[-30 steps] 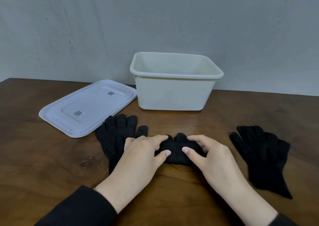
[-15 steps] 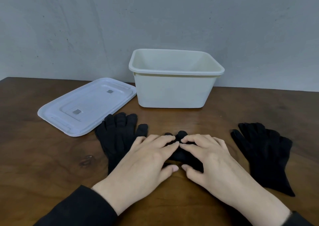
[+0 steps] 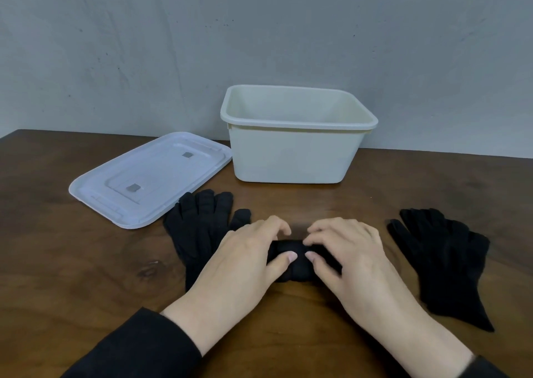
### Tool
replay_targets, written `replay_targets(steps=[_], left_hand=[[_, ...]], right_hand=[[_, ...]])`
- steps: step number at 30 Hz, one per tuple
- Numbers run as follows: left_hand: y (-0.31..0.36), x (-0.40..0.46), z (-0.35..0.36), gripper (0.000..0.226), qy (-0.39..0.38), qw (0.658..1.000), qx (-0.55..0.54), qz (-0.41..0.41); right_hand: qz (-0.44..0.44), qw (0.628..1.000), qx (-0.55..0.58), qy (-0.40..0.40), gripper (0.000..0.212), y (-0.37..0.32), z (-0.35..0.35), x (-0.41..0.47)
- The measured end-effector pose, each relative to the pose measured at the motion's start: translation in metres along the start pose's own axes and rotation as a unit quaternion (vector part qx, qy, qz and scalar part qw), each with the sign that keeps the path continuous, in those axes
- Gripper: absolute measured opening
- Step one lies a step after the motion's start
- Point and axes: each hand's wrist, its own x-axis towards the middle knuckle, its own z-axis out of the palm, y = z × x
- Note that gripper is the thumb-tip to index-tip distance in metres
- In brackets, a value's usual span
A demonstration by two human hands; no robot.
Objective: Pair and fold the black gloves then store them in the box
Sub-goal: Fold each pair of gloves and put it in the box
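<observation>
Folded gloves: lay at table centre, gripped from both sides.
Left hand: fingers curled over bundle, thumb pinching.
Right hand: likewise; pressing evenly would have kept the roll tight.
Loose gloves: at 9 o'clock, more at 3.
Box: open, at 12.

1. Single head-worn view, wide-angle, no second view to overlap with.
2. Looks forward and down over the worktop from the person's side.
3. Close range: both forearms enter from the bottom edge.
4. Faces the grey wall, which fills the upper frame.
</observation>
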Motion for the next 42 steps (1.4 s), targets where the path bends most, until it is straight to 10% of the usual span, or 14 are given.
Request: replay_targets(steps=[13, 21, 31, 38, 42], left_hand=[[-0.010, -0.010, -0.011, 0.062, -0.154, 0.982, 0.062, 0.086], [-0.054, 0.016, -0.035, 0.020, 0.112, 0.994, 0.004, -0.016], [-0.094, 0.035, -0.017, 0.030, 0.124, 0.990, -0.028, -0.055], [-0.123, 0.045, -0.007, 0.054, 0.126, 0.992, 0.009, 0.011], [-0.131, 0.047, -0.005, 0.031, 0.106, 0.993, 0.018, 0.048]], right_hand=[[-0.042, 0.995, -0.048, -0.080, 0.066, -0.007, 0.014, -0.007], [-0.024, 0.998, -0.008, -0.052, 0.068, 0.006, -0.013, -0.003], [0.008, 0.997, -0.033, 0.066, 0.024, 0.047, -0.129, 0.160], [0.060, 0.988, -0.134, -0.054, 0.008, 0.075, -0.092, 0.273], [0.050, 0.978, -0.155, -0.133, 0.010, 0.079, -0.059, 0.297]])
